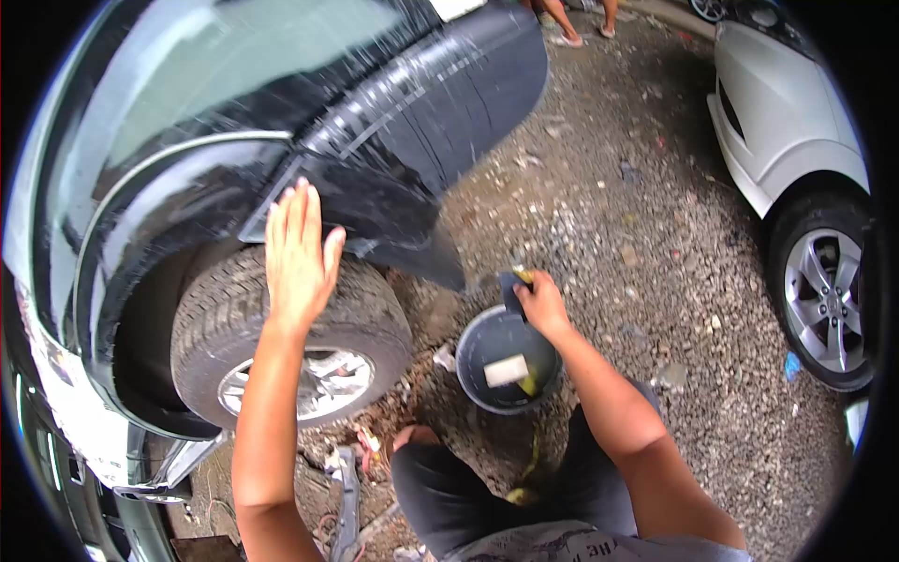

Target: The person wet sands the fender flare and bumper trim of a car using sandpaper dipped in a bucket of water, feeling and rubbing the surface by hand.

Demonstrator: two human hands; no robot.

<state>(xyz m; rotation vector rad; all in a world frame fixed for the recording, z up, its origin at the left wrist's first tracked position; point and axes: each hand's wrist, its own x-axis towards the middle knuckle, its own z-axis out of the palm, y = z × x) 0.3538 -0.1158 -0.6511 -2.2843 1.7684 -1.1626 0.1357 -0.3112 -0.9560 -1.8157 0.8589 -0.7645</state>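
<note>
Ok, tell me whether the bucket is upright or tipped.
Upright: the bucket has its round open mouth facing up, with a pale block showing inside.

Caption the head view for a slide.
Left hand open at a glossy black car panel; right hand holding a thin dark sheet near a round dark-grey plastic bucket.

Diffuse daylight brightens the scene. Beyond the left grip (302, 251), pale glare streaks the glossy black curved car panel (412, 122); left of that grip, the dark hollow wheel arch (140, 328) sinks into shadow. Shade pools beside the glossy white car (796, 122), right of the right grip (543, 302). Fisheye distortion bends the blackened edges.
</note>
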